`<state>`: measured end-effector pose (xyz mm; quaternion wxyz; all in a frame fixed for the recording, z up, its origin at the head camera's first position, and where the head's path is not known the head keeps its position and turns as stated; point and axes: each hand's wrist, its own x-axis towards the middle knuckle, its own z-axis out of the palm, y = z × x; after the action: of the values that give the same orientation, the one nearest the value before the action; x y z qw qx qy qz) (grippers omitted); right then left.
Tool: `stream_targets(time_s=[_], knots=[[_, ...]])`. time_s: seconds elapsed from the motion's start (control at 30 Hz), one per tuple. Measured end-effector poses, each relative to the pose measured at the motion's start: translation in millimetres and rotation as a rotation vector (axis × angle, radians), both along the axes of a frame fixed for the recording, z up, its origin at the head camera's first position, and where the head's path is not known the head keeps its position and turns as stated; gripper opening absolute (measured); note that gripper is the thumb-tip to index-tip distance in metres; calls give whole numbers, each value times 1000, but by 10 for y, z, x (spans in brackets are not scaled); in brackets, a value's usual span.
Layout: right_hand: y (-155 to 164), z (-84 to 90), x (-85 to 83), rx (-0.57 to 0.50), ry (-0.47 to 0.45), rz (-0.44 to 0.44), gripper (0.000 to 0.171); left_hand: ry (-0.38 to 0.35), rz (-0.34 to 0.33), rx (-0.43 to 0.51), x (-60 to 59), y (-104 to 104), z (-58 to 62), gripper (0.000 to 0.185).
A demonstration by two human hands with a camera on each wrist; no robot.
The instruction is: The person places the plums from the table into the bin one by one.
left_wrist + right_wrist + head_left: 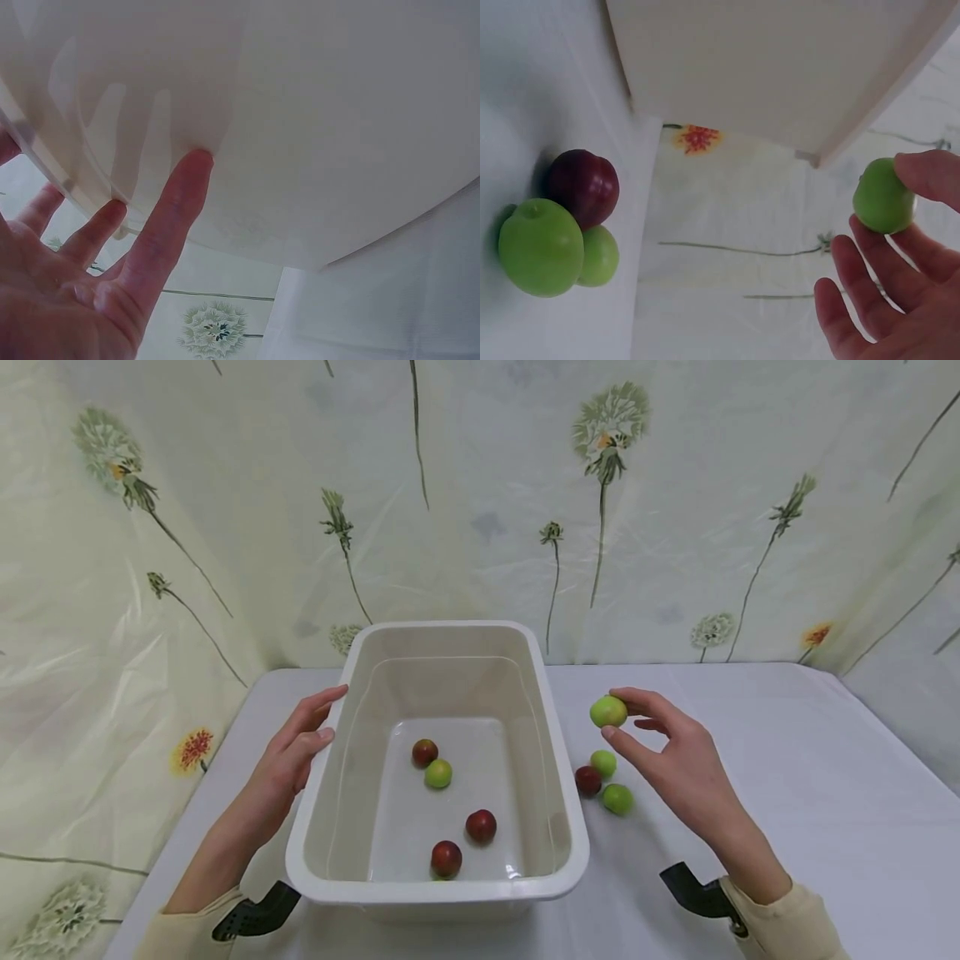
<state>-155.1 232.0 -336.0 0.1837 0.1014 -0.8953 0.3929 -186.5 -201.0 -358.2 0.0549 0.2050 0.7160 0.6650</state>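
My right hand (686, 760) pinches a green plum (608, 712) between thumb and fingertips, above the table and right of a white plastic bin (564, 752). Below it, two green plums (618, 799) and a dark red plum (588, 781) lie close together beside the bin; the right wrist view shows this red plum (583, 187) too. My left hand (281, 764) touches the bin's left side with its fingers (169, 217) extended against the outer wall. Inside the bin lie red plums (481, 827) and a green plum (438, 773); a sliver of green shows under the front red one.
A white cloth (810, 777) covers the table. Behind and to the left hangs a pale curtain (480, 552) printed with dandelions. The bin's raised rim (438, 891) stands between the two hands.
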Motion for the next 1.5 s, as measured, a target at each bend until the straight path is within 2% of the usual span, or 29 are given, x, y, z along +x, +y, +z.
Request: stream_targets(time_s=[0.33,0.73,1.07,1.27,1.5], knots=[[-65,52,-36,-20,7,11,41,-7,13,-25,-29,-3,29,45],[-156,144,-122,-65,5,41,41,-26,0,-11,-34,-11,44,45],[-246,175,-244,-141,90,80,38,-27,2,-6,-31,-15,40,46],[-300,226,-294,-180,86,121,37,-29,0,-4,-23,-17,38,46],[-373,303,-354,-166,95,149,36,-25,7,-10,-26,-12,32,45]])
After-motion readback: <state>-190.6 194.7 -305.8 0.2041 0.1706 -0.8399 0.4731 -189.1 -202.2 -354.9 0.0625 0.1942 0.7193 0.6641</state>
